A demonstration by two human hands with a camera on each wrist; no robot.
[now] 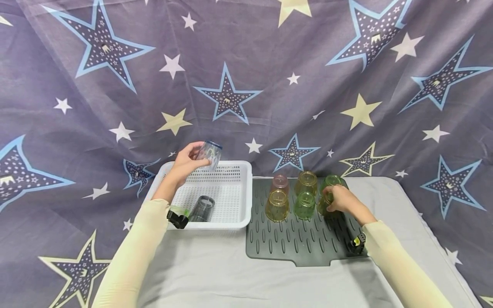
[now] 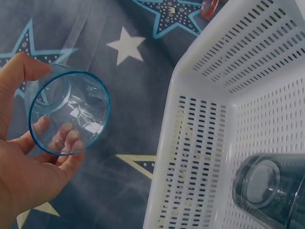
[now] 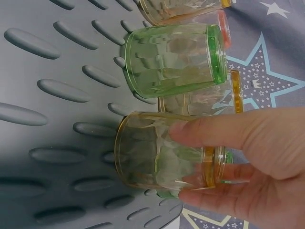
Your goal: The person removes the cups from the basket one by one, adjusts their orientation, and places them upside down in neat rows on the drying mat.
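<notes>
"Two glasses are gripped, one to each hand. Where do they lie?"

"The right hand [image 1: 343, 200] pinches an amber glass [image 3: 143, 148] between thumb and fingers, up towards its thick base. That glass is at the right of the front row on the grey mat [image 1: 277, 244], inside the mat's right edge and just in front of a green glass [image 1: 333, 182]."

"And its long axis?"

"Upright, mouth down, with the fingers across it from the right. The right hand is plainly the nearer one. Whether the rim bears on the mat, I can't tell."

"The other?"

"The left hand [image 1: 185, 163] holds a blue-edged glass [image 1: 212, 156], tilted, raised near the far edge of the white basket [image 1: 248, 192] and well apart from the mat. Below, a smoky glass [image 1: 202, 209] lies by the basket's near edge, left of the middle."

"Surfaces?"

"The amber one is see-through, flaring from a deeper-coloured base to a thin rim. The blue-edged one is almost colourless, probably slick to hold. The mat looks rubbery, with raised oval ribs; the basket looks like stiff plastic, pierced with rows of slots."
</notes>
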